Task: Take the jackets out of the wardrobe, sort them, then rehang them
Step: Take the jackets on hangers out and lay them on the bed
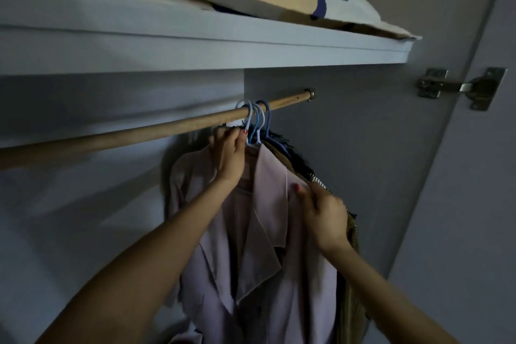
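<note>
The jackets hang in front of me and a little above my hands, at the right end of the wooden rail (156, 131), close to the wardrobe's side wall. The rail runs from low on my left up to its socket on the right, so a hook must come off upward and then toward me, across the rail's long axis. The pale lilac jacket (268, 246) is the front one and faces me; behind it, toward the right, I see a tan jacket (353, 274) and something dark with a fringed edge, pressed tightly together.

My left hand (227, 158) is the nearer one to the rail. It is raised just under the rail, and its fingers are curled around the neck of the hangers (255, 123), where the blue and white hooks go over the wood. I cannot tell how many hooks it holds.

My right hand (324, 218) is lower, at the jacket's right shoulder. Its thumb and fingers pinch the cloth at the shoulder edge, where the lilac jacket meets the tan one. I judge that I am separating the front jacket from the others.
</note>
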